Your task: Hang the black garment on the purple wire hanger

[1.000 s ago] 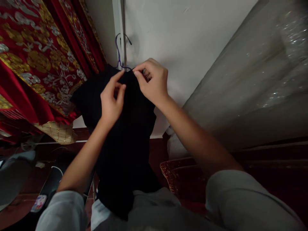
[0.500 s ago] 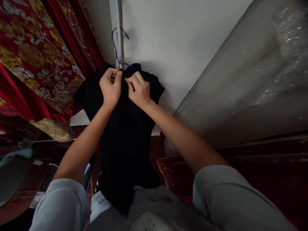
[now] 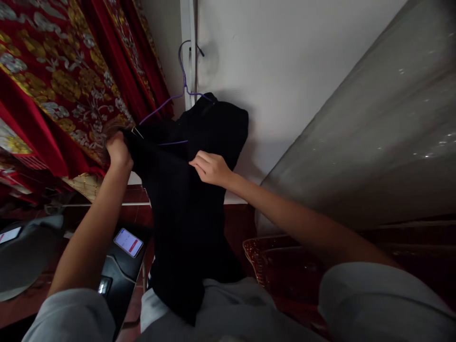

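Observation:
A black short-sleeved shirt [image 3: 181,213] hangs in front of me, its lower hem reaching down to my lap. The purple wire hanger [image 3: 185,80] hooks onto a pale upright rail and stays inside the right shoulder of the shirt. On the left, the hanger's arm is bare, because that shoulder is pulled down off it. My left hand [image 3: 119,151] grips the black cloth by that shoulder, its fingertips partly hidden. At the neckline's front edge, my right hand [image 3: 211,168] pinches the fabric between thumb and fingers.
Red curtains [image 3: 71,80] with gold and silver embroidery hang at the left. A lit phone [image 3: 128,242] lies on a black bench [image 3: 123,270] at lower left. Plastic sheeting [image 3: 356,142] slants along the right, above a dark red carved furniture edge [image 3: 252,256].
My hands have moved apart from the collar, the left one going left and down. The shirt's left shoulder has come off the hanger, and the neckline is stretched wide.

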Motion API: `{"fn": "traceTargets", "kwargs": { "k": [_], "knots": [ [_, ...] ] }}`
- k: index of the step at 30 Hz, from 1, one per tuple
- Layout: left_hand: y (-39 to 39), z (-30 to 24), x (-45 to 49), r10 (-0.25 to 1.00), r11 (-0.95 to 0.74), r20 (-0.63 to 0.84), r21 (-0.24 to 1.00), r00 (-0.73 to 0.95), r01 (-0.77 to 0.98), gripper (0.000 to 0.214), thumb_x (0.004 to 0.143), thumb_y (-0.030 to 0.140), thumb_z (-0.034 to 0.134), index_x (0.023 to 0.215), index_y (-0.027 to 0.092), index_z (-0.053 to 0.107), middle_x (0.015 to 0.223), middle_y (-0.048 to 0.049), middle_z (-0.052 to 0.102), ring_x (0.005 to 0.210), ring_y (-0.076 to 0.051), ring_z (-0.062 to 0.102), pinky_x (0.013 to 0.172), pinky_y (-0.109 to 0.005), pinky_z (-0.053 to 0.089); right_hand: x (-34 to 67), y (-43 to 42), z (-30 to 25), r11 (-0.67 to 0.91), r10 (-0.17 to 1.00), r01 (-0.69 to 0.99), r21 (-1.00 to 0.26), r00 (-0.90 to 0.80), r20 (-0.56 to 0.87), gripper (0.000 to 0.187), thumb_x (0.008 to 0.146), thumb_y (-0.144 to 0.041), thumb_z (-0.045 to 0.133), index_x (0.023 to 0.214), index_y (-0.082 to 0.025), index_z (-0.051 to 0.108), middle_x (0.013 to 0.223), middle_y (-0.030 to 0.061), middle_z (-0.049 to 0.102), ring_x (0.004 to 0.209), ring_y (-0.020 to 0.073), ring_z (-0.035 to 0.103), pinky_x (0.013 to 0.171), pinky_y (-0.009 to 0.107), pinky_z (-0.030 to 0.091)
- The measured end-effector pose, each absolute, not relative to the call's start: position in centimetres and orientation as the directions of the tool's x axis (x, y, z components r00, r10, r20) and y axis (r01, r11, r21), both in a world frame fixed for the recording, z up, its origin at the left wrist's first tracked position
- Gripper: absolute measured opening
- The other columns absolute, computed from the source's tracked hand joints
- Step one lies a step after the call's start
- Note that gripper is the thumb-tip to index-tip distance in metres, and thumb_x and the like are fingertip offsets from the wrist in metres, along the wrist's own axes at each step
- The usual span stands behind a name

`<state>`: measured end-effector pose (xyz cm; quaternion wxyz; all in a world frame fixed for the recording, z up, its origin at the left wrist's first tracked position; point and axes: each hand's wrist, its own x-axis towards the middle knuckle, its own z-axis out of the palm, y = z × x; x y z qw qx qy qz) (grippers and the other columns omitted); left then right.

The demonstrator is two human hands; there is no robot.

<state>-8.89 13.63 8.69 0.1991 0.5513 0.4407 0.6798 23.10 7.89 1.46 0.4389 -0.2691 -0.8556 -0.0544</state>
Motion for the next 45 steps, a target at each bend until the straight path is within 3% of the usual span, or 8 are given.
{"fn": "traceTargets", "kwargs": {
  "k": [8, 12, 16, 21, 28, 35, 38, 45],
  "knots": [
    [6.9, -0.7, -5.4, 0.974, -0.213, 0.225, 0.947, -0.024, 0.242, 0.033, 0.096, 0.040, 0.072, 0.077, 0.014, 0.065, 0.066, 0.0004, 0.060, 0.056, -0.011, 0.054, 0.055, -0.025, 0.049, 24.6, 7.1, -1.4, 0.935, 0.280, 0.356, -0.014, -0.711, 0.646, 0.015, 0.088, -0.016, 0.052, 0.079, -0.020, 0.064, 0.078, 0.0069, 0.063, 0.074, 0.0201, 0.056, 0.068, 0.034, 0.050],
    [5.6, 1.7, -2.0, 0.958, -0.288, 0.281, 0.933, 0.060, 0.215, 0.028, 0.091, 0.041, 0.074, 0.075, 0.020, 0.067, 0.072, -0.0034, 0.065, 0.067, -0.017, 0.063, 0.066, -0.031, 0.054, 24.1, 6.6, 0.3, 0.889, 0.436, 0.439, -0.133, -0.718, 0.543, 0.018, 0.090, -0.022, 0.055, 0.102, -0.017, 0.068, 0.111, 0.0144, 0.070, 0.103, 0.0273, 0.065, 0.092, 0.043, 0.054],
    [3.5, 5.9, 1.8, 0.894, -0.438, 0.406, 0.883, 0.191, 0.169, 0.025, 0.096, 0.043, 0.065, 0.085, 0.020, 0.065, 0.083, -0.0055, 0.068, 0.076, -0.019, 0.066, 0.074, -0.032, 0.054, 23.5, 6.8, 2.0, 0.602, 0.793, 0.733, -0.315, -0.596, 0.127, 0.046, 0.098, -0.031, 0.050, 0.140, -0.012, 0.056, 0.134, 0.0216, 0.066, 0.118, 0.0328, 0.067, 0.100, 0.047, 0.052],
    [0.7, 8.4, 3.9, 0.810, -0.573, 0.494, 0.781, 0.316, 0.247, 0.020, 0.101, 0.035, 0.058, 0.096, 0.019, 0.068, 0.097, -0.0093, 0.072, 0.093, -0.021, 0.068, 0.085, -0.033, 0.054, 24.7, 7.0, 2.7, 0.429, 0.800, 0.847, -0.313, -0.517, -0.305, 0.032, 0.071, -0.020, 0.082, 0.102, -0.014, 0.077, 0.095, 0.0162, 0.077, 0.084, 0.0313, 0.075, 0.078, 0.041, 0.060],
    [1.6, 7.9, 4.8, 0.782, -0.621, 0.588, 0.708, 0.206, 0.337, 0.013, 0.095, 0.031, 0.067, 0.093, 0.021, 0.074, 0.100, -0.0095, 0.069, 0.102, -0.023, 0.065, 0.085, -0.032, 0.052, 23.1, 5.0, 6.1, 0.497, 0.684, 0.171, -0.851, -0.681, 0.262, 0.033, 0.083, -0.036, 0.078, 0.111, -0.020, 0.073, 0.105, 0.0079, 0.076, 0.094, 0.0234, 0.071, 0.087, 0.042, 0.063],
    [3.8, 8.2, 3.4, 0.900, -0.338, 0.252, 0.919, 0.356, 0.203, 0.069, 0.102, 0.074, 0.032, 0.091, 0.020, 0.074, 0.082, -0.0105, 0.072, 0.078, -0.026, 0.071, 0.073, -0.039, 0.058, 21.1, 4.4, 8.2, 0.095, 0.828, -0.042, -0.995, -0.551, 0.102, 0.011, 0.087, -0.020, 0.057, 0.080, -0.018, 0.065, 0.083, 0.0109, 0.073, 0.078, 0.0235, 0.070, 0.072, 0.041, 0.063],
    [3.2, 6.4, 2.2, 0.859, -0.323, 0.127, 0.886, 0.497, 0.332, 0.068, 0.086, 0.086, 0.053, 0.070, 0.023, 0.072, 0.067, -0.0071, 0.068, 0.064, -0.026, 0.067, 0.066, -0.040, 0.057, 23.1, 4.4, 10.2, 0.093, 0.823, -0.030, -0.995, -0.560, 0.094, 0.020, 0.086, -0.023, 0.055, 0.067, -0.018, 0.061, 0.070, 0.0106, 0.069, 0.069, 0.0240, 0.068, 0.067, 0.042, 0.062],
    [3.8, 6.5, -4.5, 0.715, -0.693, -0.010, 0.116, 0.699, 0.711, 0.051, 0.091, 0.067, 0.061, 0.092, 0.018, 0.077, 0.092, -0.0119, 0.075, 0.110, -0.035, 0.065, 0.123, -0.063, 0.022, 28.3, 6.0, 14.3, 0.424, 0.854, 0.433, -0.795, -0.483, 0.193, 0.017, 0.069, -0.031, 0.084, 0.081, -0.022, 0.076, 0.085, 0.0075, 0.077, 0.089, 0.0305, 0.072, 0.085, 0.046, 0.062]
  ]
}}
